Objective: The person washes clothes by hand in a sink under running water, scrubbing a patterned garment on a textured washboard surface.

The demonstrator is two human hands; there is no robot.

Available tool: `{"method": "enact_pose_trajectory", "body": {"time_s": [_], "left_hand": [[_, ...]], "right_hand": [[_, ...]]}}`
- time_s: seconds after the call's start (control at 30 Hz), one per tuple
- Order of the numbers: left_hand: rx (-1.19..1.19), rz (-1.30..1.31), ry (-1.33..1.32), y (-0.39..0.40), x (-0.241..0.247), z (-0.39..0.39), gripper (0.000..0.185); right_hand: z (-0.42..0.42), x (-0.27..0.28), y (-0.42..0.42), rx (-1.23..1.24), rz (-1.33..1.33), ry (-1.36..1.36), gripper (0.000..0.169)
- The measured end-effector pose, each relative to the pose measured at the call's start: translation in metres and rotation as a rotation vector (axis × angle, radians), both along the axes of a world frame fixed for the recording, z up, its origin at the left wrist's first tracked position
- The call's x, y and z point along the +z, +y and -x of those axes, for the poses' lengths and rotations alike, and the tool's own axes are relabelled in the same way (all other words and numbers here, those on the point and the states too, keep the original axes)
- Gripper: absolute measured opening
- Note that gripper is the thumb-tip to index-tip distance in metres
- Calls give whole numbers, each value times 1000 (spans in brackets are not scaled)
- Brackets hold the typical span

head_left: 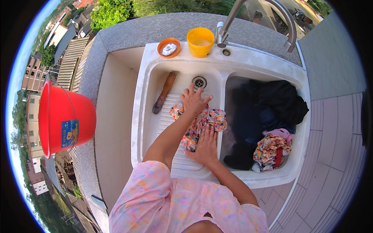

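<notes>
A floral cloth garment (194,128) lies bunched on the ridged washboard side of a white double sink (180,65). My left hand (193,100) hovers over or rests on its far end, fingers spread, the fingertips near the metal drain (199,82). Flat against the near part of the garment is my right hand (205,147), thumb out to the side. Neither hand visibly grips the fabric, though the palms are hidden. Left of the garment lies a wooden-handled scrub brush (165,92).
Dark clothes (259,116) soak in the right basin, with another floral garment (271,150) piled near its front corner. A yellow tub (200,42), an orange dish with a white lump (169,48) and a metal faucet (288,24) stand behind. A red bucket (70,116) sits on the left ledge.
</notes>
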State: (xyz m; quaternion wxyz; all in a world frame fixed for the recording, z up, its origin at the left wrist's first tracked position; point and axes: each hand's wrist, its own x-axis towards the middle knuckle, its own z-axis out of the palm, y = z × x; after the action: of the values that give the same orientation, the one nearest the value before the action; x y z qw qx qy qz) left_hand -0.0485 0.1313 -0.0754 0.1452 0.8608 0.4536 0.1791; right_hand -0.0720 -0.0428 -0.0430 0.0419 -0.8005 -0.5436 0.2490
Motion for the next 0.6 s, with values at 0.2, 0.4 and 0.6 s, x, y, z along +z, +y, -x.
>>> {"method": "enact_pose_trajectory", "body": {"time_s": [0.2, 0.4, 0.6], "left_hand": [[-662, 173, -67, -79, 56, 102, 22], [-142, -40, 67, 6, -18, 7, 25], [-307, 107, 77, -15, 4, 26, 34]], "right_hand": [[-10, -7, -4, -37, -218, 38, 98], [0, -4, 2, 26, -67, 0, 103], [-3, -5, 3, -24, -118, -30, 101]]}}
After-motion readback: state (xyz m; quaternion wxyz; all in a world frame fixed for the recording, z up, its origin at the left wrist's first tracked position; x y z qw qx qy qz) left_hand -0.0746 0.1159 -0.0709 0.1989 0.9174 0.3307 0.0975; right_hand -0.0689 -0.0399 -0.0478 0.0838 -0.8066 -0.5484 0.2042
